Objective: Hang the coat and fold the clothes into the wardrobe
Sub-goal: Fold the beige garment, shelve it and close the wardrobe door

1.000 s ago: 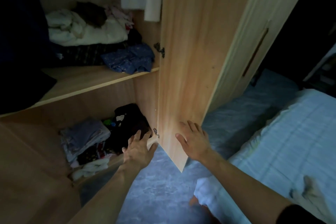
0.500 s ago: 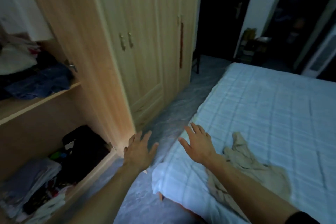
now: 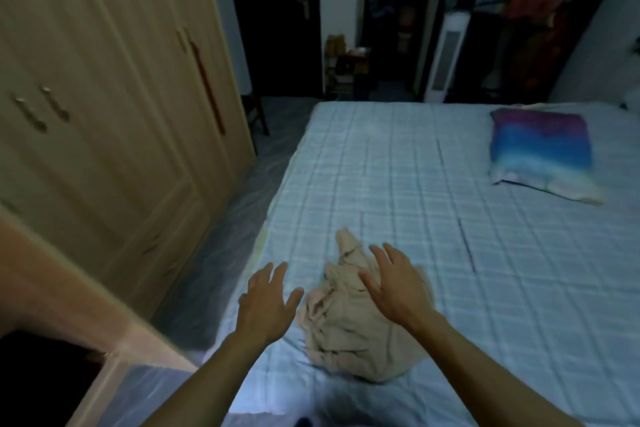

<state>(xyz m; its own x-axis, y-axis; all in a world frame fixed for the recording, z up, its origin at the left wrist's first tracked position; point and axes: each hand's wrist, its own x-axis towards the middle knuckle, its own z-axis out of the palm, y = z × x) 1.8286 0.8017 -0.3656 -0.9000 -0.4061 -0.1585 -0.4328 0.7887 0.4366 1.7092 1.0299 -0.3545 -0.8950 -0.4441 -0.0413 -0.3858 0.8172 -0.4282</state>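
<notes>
Both my hands are out in front of me, released and holding nothing. My left hand (image 3: 268, 302) hangs with fingers straight and spread above the near left edge of the bed (image 3: 398, 184). My right hand (image 3: 394, 288) is spread the same way over the crumpled shirt (image 3: 349, 336); whether the palm touches the cloth I cannot tell. The shirt is a soft beige fabric, bunched into a rumpled heap with deep creases and one narrow end pointing toward the far side. It lies on the near part of the bed, between my two forearms. The bedcover is pale blue, quilted in a grid of squares, smooth and flat. At the far right sits a plump rectangular pillow (image 3: 540, 152), banded from purple through blue to pale. On the left stands the wardrobe (image 3: 121, 97), light wood with a fine grain, its panelled doors closed, with two small metal handles (image 3: 53, 104) and a long dark reddish one (image 3: 207, 87). The floor (image 3: 221, 229) between wardrobe and bed is grey and mottled.
</notes>
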